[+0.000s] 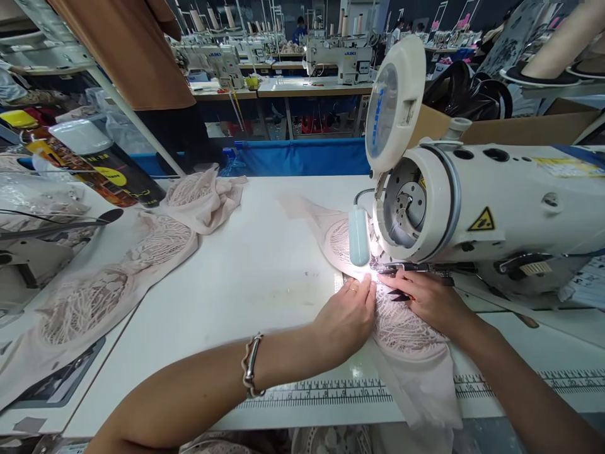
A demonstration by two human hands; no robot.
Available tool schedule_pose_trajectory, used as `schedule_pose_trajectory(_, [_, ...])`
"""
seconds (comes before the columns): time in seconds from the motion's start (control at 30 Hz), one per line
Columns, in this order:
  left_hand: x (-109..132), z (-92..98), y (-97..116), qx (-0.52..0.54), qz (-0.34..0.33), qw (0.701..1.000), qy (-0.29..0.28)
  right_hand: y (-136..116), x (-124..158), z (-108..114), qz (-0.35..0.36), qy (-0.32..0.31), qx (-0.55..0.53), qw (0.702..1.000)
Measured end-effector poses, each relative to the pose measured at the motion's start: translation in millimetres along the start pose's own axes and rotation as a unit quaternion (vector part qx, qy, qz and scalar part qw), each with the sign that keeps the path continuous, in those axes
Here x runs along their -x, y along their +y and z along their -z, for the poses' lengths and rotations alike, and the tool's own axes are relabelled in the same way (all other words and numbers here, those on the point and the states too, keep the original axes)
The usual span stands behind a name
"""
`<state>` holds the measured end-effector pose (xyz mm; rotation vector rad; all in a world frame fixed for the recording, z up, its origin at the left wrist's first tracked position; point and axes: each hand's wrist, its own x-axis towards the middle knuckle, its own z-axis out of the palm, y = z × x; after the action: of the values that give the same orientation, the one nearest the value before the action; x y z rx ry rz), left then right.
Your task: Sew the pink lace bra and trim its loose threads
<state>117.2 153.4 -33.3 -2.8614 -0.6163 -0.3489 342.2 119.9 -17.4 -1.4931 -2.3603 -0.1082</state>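
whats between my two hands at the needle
In the head view, a strip of pink lace fabric lies between the left hand and right hand.

Needle area behind lamp glare (371, 272)

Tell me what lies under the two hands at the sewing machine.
Pale pink lace fabric lies under the left hand and right hand, on the white table. The needle area is hidden.

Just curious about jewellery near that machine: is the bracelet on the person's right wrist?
No, the bracelet is on the left wrist, behind the left hand pressing the lace fabric; the right wrist is bare.
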Motion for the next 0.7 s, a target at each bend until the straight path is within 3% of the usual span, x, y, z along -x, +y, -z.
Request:
schedule_pose_trajectory(0.3, [-2,-1.8,-10,0.008,-0.009,0.999,0.052,-2,-2,2,0.024,0.022,0.028,0.999])
schedule_pose_trajectory(0.7, [-3,3.7,-37,0.056,-0.061,0.994,0.071,-5,-3,0,0.037,0.019,0.036,0.998])
